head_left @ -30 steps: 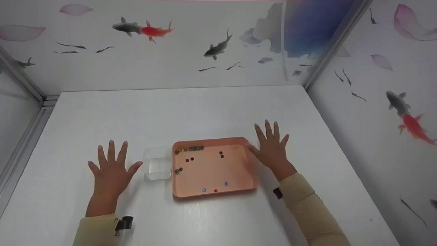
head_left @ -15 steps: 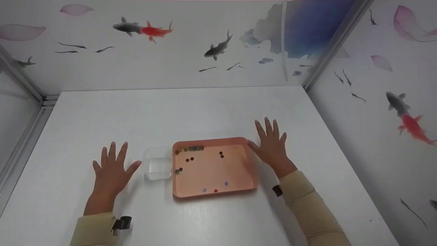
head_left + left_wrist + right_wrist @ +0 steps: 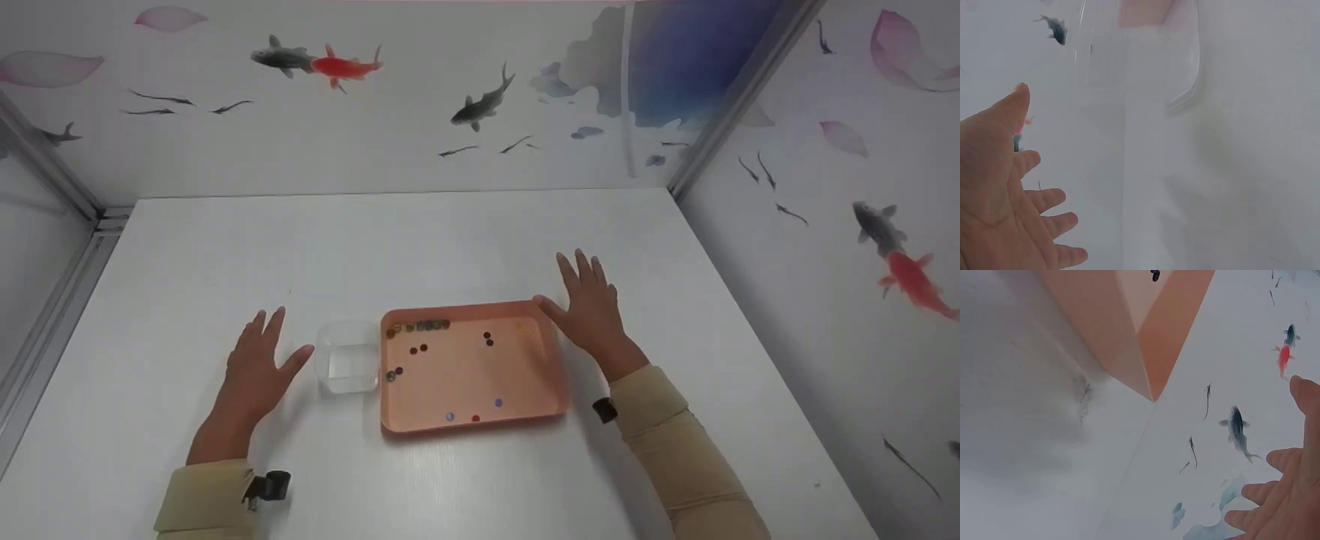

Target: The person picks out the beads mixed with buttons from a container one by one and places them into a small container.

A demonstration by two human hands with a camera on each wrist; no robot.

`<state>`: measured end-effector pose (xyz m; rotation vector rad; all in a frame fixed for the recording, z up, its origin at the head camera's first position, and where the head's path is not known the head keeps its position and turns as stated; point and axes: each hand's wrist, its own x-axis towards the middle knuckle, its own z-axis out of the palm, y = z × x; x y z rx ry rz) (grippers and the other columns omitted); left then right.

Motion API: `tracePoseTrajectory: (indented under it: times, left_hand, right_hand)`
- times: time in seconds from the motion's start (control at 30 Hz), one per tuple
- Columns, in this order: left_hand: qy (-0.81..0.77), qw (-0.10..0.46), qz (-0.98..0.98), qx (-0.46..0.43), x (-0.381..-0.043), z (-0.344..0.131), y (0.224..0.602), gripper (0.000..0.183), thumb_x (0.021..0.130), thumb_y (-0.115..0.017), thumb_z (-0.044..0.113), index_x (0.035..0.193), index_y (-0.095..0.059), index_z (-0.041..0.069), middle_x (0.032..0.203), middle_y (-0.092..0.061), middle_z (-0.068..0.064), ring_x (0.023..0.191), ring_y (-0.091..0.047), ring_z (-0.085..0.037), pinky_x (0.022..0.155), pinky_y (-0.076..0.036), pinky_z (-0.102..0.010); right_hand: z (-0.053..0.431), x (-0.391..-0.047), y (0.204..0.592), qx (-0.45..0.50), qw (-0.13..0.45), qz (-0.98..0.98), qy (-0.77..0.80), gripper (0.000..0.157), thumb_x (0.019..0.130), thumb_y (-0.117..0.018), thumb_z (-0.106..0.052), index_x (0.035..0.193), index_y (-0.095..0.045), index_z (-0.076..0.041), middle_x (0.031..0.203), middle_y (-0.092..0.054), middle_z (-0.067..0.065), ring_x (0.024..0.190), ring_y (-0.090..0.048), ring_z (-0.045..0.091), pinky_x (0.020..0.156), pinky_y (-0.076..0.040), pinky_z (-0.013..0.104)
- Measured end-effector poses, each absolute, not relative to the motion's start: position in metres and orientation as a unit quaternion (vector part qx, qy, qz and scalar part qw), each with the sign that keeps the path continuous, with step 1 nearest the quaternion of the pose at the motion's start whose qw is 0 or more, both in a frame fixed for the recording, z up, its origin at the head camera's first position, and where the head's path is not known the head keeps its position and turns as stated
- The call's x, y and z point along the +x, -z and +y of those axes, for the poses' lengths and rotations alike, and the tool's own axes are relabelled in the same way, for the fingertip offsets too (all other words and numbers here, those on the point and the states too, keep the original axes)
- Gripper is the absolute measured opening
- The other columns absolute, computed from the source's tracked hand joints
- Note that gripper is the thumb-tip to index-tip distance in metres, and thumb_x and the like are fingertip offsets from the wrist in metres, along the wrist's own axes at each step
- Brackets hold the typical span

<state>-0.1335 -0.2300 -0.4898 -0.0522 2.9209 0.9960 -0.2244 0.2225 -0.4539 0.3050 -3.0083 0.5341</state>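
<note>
My left hand (image 3: 255, 371) hovers left of a clear plastic container (image 3: 349, 364), thumb pointing toward its side and the other fingers extended. In the left wrist view the palm shows, with nothing in it. An orange tray (image 3: 450, 386) lies right next to the container. Small round beads are scattered in it: a row of greenish ones (image 3: 429, 325) along the far wall, dark ones (image 3: 488, 339), blue ones (image 3: 499, 403) and a red one (image 3: 475, 418) near the front. My right hand (image 3: 592, 311) is at the tray's far right corner, fingers extended, thumb tip overlapping the corner in the head view, holding nothing.
The white table (image 3: 465, 495) runs to a back wall (image 3: 390, 150) printed with fish and petals. Another printed wall (image 3: 840, 315) stands along the right, and a metal frame rail (image 3: 56, 330) along the left.
The left hand has turned sideways, its spread fingers drawing together. The right hand has shifted slightly away and turned a little, its fingers closer together. Tray, beads and container have stayed put.
</note>
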Motion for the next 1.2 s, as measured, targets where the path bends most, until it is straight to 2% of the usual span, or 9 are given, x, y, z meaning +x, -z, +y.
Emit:
tracePoseTrajectory:
  times: [0.23,0.43,0.77,0.9,1.2]
  left_hand:
    - [-0.366,0.058,0.928,-0.030,-0.137,-0.229,0.492,0.086,0.096,-0.044,0.058,0.155,-0.007,0.007,0.159,0.000,-0.026,0.144,-0.001,-0.047,0.111,-0.010,-0.068]
    - [-0.373,0.061,0.925,-0.033,-0.138,-0.228,0.493,0.085,0.097,-0.043,0.058,0.155,-0.007,0.008,0.158,-0.002,-0.027,0.144,-0.002,-0.048,0.111,-0.010,-0.068]
    - [-0.421,0.065,0.904,-0.034,-0.145,-0.228,0.495,0.078,0.100,-0.042,0.052,0.155,-0.011,0.006,0.158,-0.009,-0.025,0.145,-0.007,-0.044,0.115,-0.010,-0.061]
    - [-0.428,0.084,0.898,-0.052,-0.147,-0.225,0.495,0.074,0.101,-0.041,0.049,0.156,-0.010,0.010,0.159,-0.009,-0.023,0.146,-0.006,-0.044,0.115,-0.011,-0.061]
    - [-0.458,0.109,0.879,-0.080,-0.147,-0.220,0.494,0.078,0.097,-0.036,0.061,0.156,-0.012,0.017,0.159,-0.016,-0.019,0.144,-0.016,-0.042,0.112,-0.021,-0.062]
  right_hand:
    - [0.217,-0.228,0.454,0.111,0.016,-0.963,-0.245,0.081,0.095,-0.053,-0.052,0.155,-0.018,-0.009,0.161,-0.010,0.018,0.148,-0.005,0.039,0.113,-0.013,0.066]
    - [0.215,-0.231,0.454,0.116,0.004,-0.947,-0.300,0.081,0.096,-0.054,-0.050,0.156,-0.015,-0.011,0.162,-0.009,0.015,0.148,-0.005,0.035,0.115,-0.011,0.062]
    - [0.209,-0.238,0.456,0.119,-0.007,-0.910,-0.397,0.080,0.095,-0.056,-0.048,0.156,-0.016,-0.016,0.162,-0.011,0.011,0.148,-0.010,0.031,0.116,-0.015,0.057]
    - [0.205,-0.239,0.455,0.109,-0.017,-0.893,-0.436,0.077,0.096,-0.057,-0.045,0.156,-0.017,-0.018,0.161,-0.014,0.009,0.148,-0.012,0.029,0.116,-0.017,0.056]
    - [0.193,-0.243,0.452,0.110,-0.009,-0.879,-0.464,0.073,0.095,-0.060,-0.038,0.154,-0.024,-0.016,0.159,-0.024,0.011,0.144,-0.025,0.031,0.114,-0.024,0.057]
